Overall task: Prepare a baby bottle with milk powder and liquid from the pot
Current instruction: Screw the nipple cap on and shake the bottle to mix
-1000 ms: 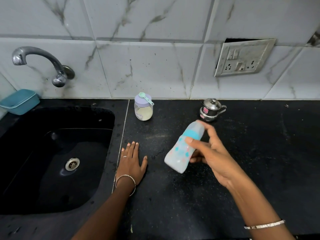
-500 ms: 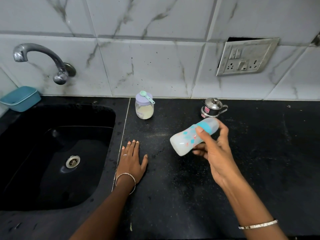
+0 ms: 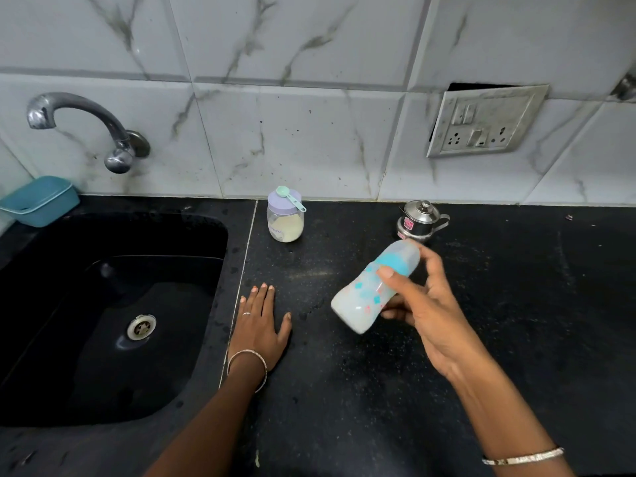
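My right hand (image 3: 426, 311) grips the baby bottle (image 3: 368, 290) near its blue collar and holds it tilted above the black counter, base down-left and capped top up-right. The bottle is whitish inside, with blue and pink marks. My left hand (image 3: 260, 325) lies flat on the counter beside the sink edge, fingers straight. A clear jar of milk powder (image 3: 285, 220) with a lilac lid stands at the back by the wall; a small green scoop (image 3: 289, 196) rests on the lid. A small lidded steel pot (image 3: 418, 220) stands just beyond the bottle's top.
A black sink (image 3: 103, 321) with a steel drain fills the left; a curved tap (image 3: 86, 122) juts from the tiled wall above it. A blue tub (image 3: 39, 199) sits at the sink's far left corner. A socket plate (image 3: 485, 120) hangs on the wall at right.
My right hand has swung the bottle back and forth: steep a second ago, nearly level half a second ago, now tilted steeper again. My left hand has stayed flat on the counter.
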{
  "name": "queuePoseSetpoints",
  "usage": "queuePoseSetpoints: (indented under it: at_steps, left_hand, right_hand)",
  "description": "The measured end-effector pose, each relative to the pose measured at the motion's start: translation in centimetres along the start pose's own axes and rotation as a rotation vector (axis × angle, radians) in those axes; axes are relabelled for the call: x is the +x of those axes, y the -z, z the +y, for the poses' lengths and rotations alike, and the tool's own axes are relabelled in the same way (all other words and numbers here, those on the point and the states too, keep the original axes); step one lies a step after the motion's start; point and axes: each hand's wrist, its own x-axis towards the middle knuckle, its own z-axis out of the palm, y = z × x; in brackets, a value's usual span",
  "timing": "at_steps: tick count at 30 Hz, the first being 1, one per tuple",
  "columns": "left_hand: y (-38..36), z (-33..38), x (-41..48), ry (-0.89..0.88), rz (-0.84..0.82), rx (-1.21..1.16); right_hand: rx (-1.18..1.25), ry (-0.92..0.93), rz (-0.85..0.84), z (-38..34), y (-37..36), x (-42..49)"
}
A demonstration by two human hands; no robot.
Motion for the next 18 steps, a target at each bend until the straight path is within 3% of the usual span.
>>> queuePoseSetpoints:
  at_steps: [2, 6, 11, 15, 18]
  left_hand:
    - [0.0, 0.0, 0.0, 0.000, 0.003, -0.004]
    - [-0.1, 0.1, 0.0, -0.005, 0.005, -0.001]
    - [-0.1, 0.0, 0.1, 0.004, 0.003, -0.010]
    - [-0.2, 0.0, 0.1, 0.002, 0.005, 0.006]
    - [-0.2, 0.0, 0.1, 0.003, 0.006, 0.007]
  right_hand:
    - [0.070, 0.025, 0.054, -0.1, 0.1, 0.1]
    - [0.058, 0.013, -0.023, -0.5, 0.1, -0.1]
    - [0.178, 0.072, 0.080, -0.8, 0.4, 0.6]
    - [0.112, -0.012, -0.048, -1.2, 0.2, 0.4]
    - [0.138, 0.001, 0.012, -1.1, 0.2, 0.6]
